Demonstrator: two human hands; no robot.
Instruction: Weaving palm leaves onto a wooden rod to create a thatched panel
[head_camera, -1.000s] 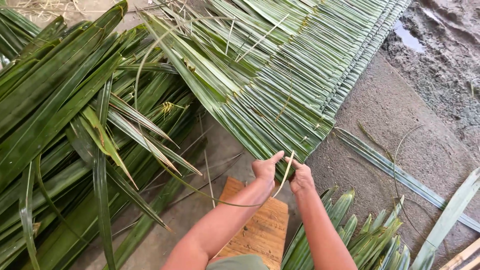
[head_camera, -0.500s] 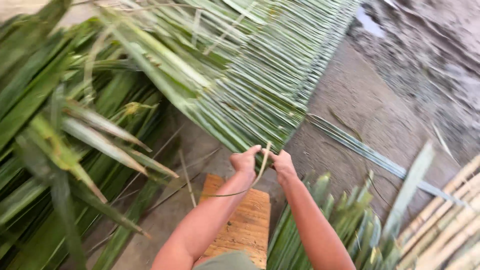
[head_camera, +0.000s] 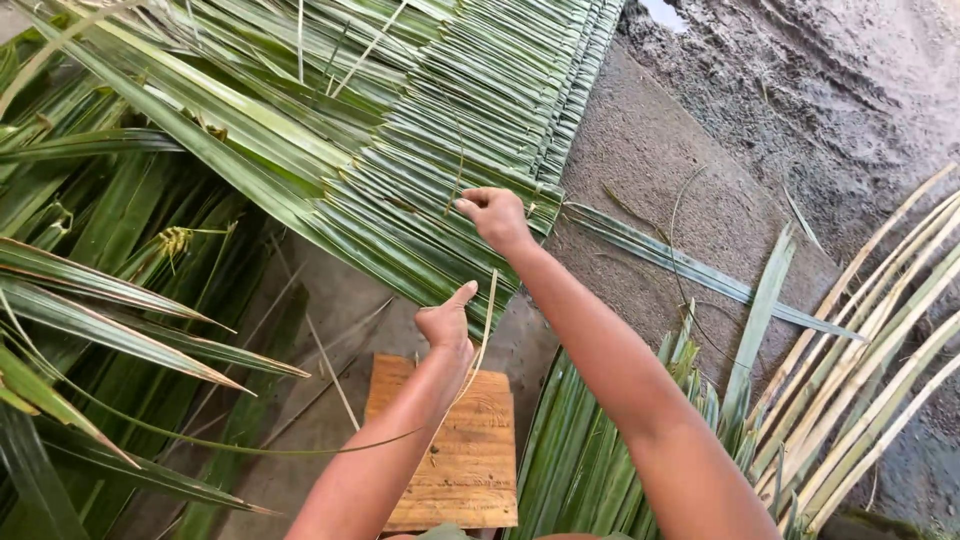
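Right hand (head_camera: 497, 215), fingers curled, pinches the leaf mat's (head_camera: 450, 150) lower edge at frame centre. Left hand (head_camera: 445, 325), just below, grips a thin strip (head_camera: 487, 315) running upward toward the mat.

Both forearms are bare from the elbows down, with no sleeves, gloves, rings, watch or bands. The left hand (head_camera: 446, 322) and right hand (head_camera: 497, 216) are uncovered. A sliver of grey-green garment (head_camera: 447, 533) shows at the bottom edge.
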